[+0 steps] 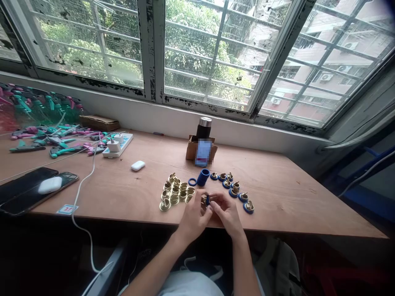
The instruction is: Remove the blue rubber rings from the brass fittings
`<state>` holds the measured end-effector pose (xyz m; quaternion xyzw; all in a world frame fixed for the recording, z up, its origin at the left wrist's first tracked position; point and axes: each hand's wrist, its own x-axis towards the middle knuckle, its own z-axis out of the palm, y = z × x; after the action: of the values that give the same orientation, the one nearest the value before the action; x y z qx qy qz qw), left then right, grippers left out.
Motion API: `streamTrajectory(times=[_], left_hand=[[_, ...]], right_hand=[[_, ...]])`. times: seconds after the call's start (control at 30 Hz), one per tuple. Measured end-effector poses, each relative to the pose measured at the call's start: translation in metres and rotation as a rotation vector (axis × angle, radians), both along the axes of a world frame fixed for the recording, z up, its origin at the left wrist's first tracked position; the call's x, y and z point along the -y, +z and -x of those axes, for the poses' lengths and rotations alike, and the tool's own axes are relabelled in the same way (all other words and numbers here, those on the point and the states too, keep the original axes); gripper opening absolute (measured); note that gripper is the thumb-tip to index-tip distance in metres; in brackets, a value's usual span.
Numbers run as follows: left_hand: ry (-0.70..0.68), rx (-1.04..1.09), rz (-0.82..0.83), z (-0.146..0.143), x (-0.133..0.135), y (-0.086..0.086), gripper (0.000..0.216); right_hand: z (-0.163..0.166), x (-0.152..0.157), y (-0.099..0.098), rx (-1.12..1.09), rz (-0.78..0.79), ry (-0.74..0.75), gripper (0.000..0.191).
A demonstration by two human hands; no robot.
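My left hand and my right hand meet close to the table's front edge, fingers pinched together. Between the fingertips is a small brass-coloured fitting with a blue ring at its right side; the fingers partly cover it. To the left stand several plain brass fittings, round-based with a raised loop on top. Right of my hands, several similar fittings with blue rings round their bases form a loose curve. Behind the hands a stack of blue rings stands beside one loose blue ring.
A small cardboard box with a black bottle is at the back. On the left lie phones, a white earbud case, a power strip, a trailing white cable and piled teal-and-pink tools.
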<state>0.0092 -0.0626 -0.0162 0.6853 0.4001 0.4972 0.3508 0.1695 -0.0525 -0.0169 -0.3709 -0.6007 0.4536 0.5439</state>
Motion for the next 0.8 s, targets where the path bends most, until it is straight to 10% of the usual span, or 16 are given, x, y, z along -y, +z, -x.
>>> streamTrajectory(times=[0.8], left_hand=[[-0.065,-0.041,-0.101,0.003,0.0,0.003,0.032]], right_hand=[[0.0,-0.004,-0.013,0.02,-0.091,-0.051,0.019]])
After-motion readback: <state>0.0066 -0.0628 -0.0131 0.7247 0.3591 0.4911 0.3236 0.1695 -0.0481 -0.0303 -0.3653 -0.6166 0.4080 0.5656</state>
